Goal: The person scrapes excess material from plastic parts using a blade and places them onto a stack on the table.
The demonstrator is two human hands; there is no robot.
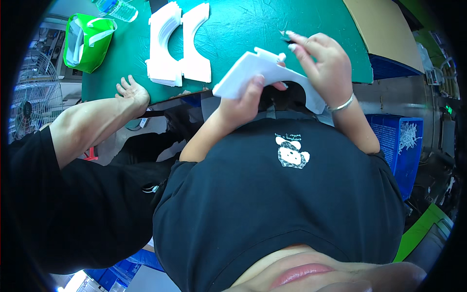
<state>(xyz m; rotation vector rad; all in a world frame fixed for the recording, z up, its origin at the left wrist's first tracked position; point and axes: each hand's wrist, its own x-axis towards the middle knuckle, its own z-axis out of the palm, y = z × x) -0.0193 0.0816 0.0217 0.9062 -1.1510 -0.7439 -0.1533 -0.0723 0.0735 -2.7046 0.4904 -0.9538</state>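
the white panel (245, 73) is clasped in the left hand (243, 102) beside the desk (253, 24), likely so its rim is reachable; a small dark object (288, 40) is pinched by the right hand (323, 61).

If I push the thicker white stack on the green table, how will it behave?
The thicker white stack may shear apart, as its edges look fanned. Its pieces seem fairly stiff: the similar white piece in the left hand shows no obvious sag.
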